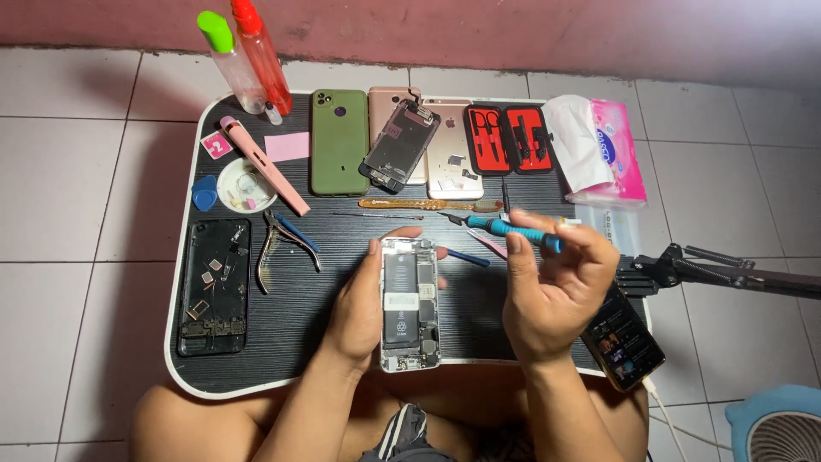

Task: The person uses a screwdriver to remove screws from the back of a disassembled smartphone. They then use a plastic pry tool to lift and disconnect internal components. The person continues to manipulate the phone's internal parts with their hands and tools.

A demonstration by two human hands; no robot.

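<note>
The left hand (363,304) is curled around an opened phone (409,305), thumb along its left edge and fingertips showing at its right edge, holding it upright over the near part of the black lap table (299,342). The right hand (552,287) is just right of the phone, its fingers pinched closed on a blue screwdriver (513,229). The screwdriver lies nearly level above the phone's top right corner, its dark tip pointing left and not touching the phone.

The phone has no screen on it, so its insides show: a black battery with a white label fills the middle, metal plates and small parts sit around it, and the frame is silver.

Left of the phone, pliers (275,248) with blue grips lie on the table, and further left is a black phone back (214,287) with small loose parts on it. Beyond the phone, at the far edge, are a green phone case (339,141), a gold phone shell (449,158) with a dark screen part leaning on it, and a red-lined tool case (510,139). A pack of tissues (599,150) sits far right of it. Right of the phone, under the right hand, a lit phone (624,338) rests at the table's corner. At the far left corner stand two bottles (244,60), one with a green cap and one red.
</note>
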